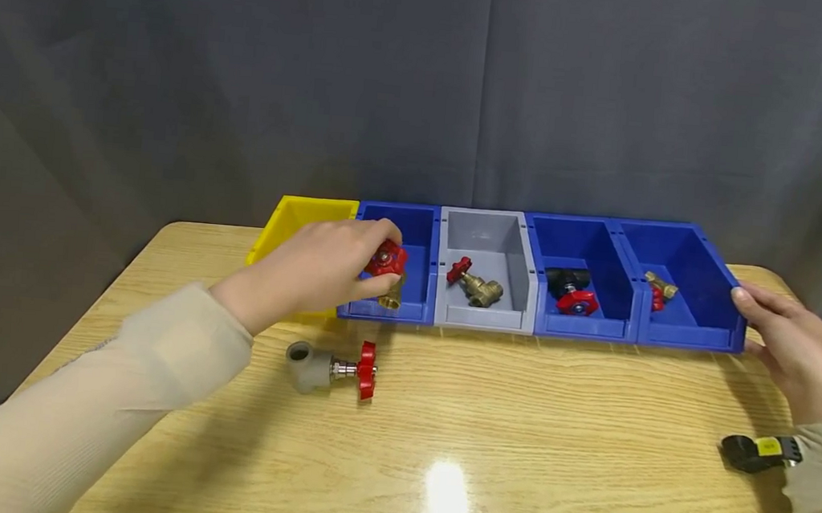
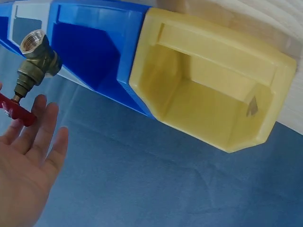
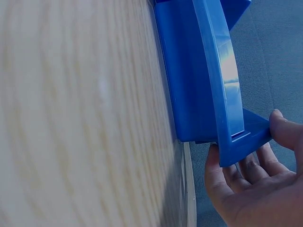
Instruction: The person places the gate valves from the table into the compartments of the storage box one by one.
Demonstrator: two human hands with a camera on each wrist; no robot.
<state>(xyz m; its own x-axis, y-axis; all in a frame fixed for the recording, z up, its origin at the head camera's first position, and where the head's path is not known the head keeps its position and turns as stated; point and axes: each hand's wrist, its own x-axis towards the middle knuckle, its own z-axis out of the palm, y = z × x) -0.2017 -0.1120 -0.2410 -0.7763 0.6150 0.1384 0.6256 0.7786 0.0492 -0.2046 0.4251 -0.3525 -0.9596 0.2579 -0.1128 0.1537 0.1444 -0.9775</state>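
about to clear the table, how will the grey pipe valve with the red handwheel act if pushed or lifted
The grey pipe valve looks rigid, so it should lift without flexing. Its shiny metal stem may add some weight. Pushed, it would probably pivot or rock rather than roll straight, given the broad red handwheel at one end.

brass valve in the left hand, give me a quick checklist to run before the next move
1. Left hand holding the brass valve by its red handwheel: ok.
2. Valve lined up, in the head view, with the blue bin beside the yellow bin: ok.
3. Valve clear of that bin's front lip: cannot tell, depth unclear.
4. Right hand gripping the rightmost blue bin: ok.
5. Grey valve in a bin: not ok, lies on the table.
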